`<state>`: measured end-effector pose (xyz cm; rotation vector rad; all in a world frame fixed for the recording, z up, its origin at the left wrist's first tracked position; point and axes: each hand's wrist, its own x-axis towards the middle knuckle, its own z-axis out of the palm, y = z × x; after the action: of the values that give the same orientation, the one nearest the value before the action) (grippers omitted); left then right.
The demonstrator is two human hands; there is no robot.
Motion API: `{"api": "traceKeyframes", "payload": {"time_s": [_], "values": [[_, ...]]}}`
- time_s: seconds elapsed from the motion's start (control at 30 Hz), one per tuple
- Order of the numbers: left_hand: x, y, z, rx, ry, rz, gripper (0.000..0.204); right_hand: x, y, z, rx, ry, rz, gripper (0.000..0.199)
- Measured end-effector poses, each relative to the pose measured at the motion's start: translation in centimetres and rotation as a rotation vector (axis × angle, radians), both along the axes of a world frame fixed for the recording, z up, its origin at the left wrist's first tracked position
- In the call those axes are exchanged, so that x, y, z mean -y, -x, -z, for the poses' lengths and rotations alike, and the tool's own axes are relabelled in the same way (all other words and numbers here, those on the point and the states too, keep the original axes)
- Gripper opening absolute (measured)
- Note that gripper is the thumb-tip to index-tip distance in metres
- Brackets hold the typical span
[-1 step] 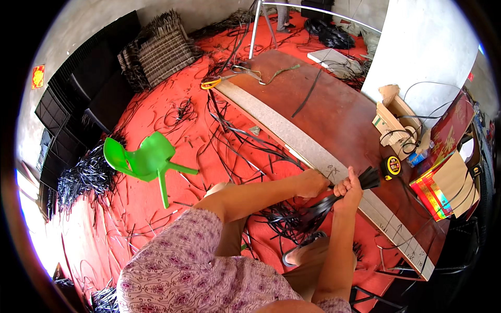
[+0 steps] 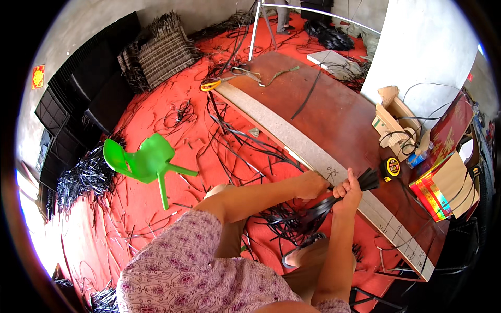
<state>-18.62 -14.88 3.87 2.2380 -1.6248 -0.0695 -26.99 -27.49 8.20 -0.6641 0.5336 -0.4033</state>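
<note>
Black flat strips (image 2: 315, 214) are gathered into a thick bundle over the edge of the brown table. Around the bundle my right hand (image 2: 348, 193) is closed, with the cut ends fanning out beyond it over the tabletop and the long loose ends hanging toward the red floor. My left hand (image 2: 313, 184) is a fist right beside it, at the table's edge. A bit of dark strip shows by its fingers, but what it grips is mostly hidden. Under both hands runs a pale measuring board (image 2: 292, 131) with handwritten marks.
Scissors with yellow handles (image 2: 210, 85) lie at the table's far left corner. A tape measure (image 2: 390, 168), a torn carton (image 2: 399, 122) and a red box (image 2: 437, 195) sit at right. A green chair (image 2: 143, 156) stands on the strip-littered red floor (image 2: 193, 148). Another person's legs (image 2: 282, 18) show far off.
</note>
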Motion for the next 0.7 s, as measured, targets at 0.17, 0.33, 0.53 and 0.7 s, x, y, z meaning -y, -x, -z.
{"api": "traceKeyframes", "payload": {"time_s": [0.17, 0.33, 0.53, 0.7], "values": [[0.1, 0.2, -0.9, 0.01, -0.082, -0.026, 0.025, 0.0, -0.1, 0.2, -0.012, 0.013, 0.008, 0.011], [0.1, -0.4, 0.5, -0.002, -0.057, -0.011, 0.019, -0.1, -0.2, 0.4, 0.007, 0.006, 0.002, 0.01], [0.2, -0.2, -0.3, -0.032, -0.053, -0.003, 0.016, 0.1, -0.1, 0.6, 0.015, 0.011, -0.001, 0.012], [0.2, -0.6, 0.7, -0.029, -0.035, -0.012, 0.026, -0.7, -0.1, -0.5, -0.025, 0.021, -0.002, 0.025]]}}
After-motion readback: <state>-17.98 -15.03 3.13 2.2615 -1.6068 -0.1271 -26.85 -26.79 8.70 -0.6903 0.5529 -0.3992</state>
